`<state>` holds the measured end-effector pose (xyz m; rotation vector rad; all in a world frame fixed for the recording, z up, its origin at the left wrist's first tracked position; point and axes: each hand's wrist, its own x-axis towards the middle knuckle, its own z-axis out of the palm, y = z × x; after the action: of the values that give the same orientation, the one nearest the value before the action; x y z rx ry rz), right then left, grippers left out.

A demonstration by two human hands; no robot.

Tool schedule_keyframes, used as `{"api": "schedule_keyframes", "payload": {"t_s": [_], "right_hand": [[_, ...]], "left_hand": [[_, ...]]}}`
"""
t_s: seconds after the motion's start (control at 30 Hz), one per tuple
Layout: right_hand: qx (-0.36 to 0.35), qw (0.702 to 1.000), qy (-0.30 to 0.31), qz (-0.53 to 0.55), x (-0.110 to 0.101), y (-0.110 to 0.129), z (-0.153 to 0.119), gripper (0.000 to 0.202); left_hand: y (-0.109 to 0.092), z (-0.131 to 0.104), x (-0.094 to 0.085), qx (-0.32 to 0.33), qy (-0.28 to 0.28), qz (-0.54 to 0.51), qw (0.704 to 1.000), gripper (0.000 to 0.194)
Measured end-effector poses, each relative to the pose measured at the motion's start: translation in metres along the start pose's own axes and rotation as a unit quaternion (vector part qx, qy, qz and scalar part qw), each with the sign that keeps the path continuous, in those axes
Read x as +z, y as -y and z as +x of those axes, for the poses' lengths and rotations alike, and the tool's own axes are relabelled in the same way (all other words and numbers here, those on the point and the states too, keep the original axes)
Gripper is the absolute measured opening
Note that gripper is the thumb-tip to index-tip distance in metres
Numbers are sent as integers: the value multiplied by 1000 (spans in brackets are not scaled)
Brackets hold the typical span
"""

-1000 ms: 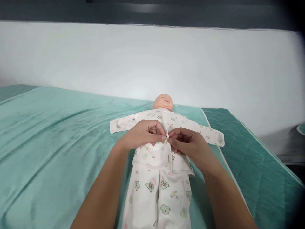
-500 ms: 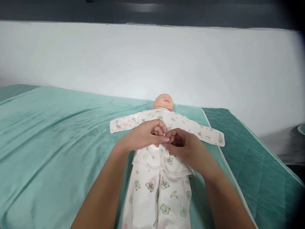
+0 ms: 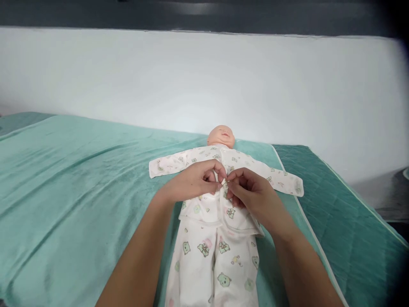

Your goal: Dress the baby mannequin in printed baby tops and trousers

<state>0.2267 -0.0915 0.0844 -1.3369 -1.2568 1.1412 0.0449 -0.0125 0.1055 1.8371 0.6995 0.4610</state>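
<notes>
A baby doll (image 3: 221, 137) lies on its back, head away from me, its arms spread wide. It wears a white printed baby shirt (image 3: 204, 209) and white printed pants (image 3: 198, 273). Over the chest my left hand (image 3: 204, 177) pinches the front edge of the shirt. My right hand (image 3: 249, 187) grips the opposite side of the same front opening, its thumb and forefinger pressed together. The fingertips of both hands almost meet at the middle of the shirt. Any fastener between them is too small or hidden to make out.
A light green sheet (image 3: 79, 192) spreads under the doll, with wrinkles at the left. Darker green quilted bedding (image 3: 345, 213) lies along the right. A white wall (image 3: 143, 81) rises behind, and a round object (image 3: 405, 172) shows at the far right edge.
My right thumb has drawn back slightly from the left fingertips, so more of the shirt's front edge shows between my hands. The whole view has shifted a little.
</notes>
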Motion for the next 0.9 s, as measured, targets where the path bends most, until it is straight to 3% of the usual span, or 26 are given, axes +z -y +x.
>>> {"api": "schedule_keyframes", "payload": {"t_s": [0.1, 0.2, 0.3, 0.37, 0.47, 0.73, 0.9], "right_hand": [[-3, 1000, -10, 15, 2, -2, 0, 14], [-41, 997, -55, 37, 4, -5, 1, 14], [-113, 978, -172, 32, 4, -11, 4, 12], [-152, 963, -225, 2, 4, -14, 7, 11], [-182, 959, -211, -53, 4, -21, 12, 19], [-236, 943, -182, -148, 12, -29, 15, 19], [-229, 943, -185, -157, 12, -29, 16, 16]], "left_hand": [[4, 2, 3, 16, -31, -14, 999, 12], [13, 8, 5, 63, -160, -21, 985, 14], [24, 16, 5, 145, -278, 68, 947, 21], [30, 20, 4, 202, -277, 163, 925, 32], [35, 23, 4, 245, -246, 248, 904, 44], [34, 23, 7, 211, -275, 237, 908, 33], [32, 26, 8, 209, -218, 248, 921, 37]]}}
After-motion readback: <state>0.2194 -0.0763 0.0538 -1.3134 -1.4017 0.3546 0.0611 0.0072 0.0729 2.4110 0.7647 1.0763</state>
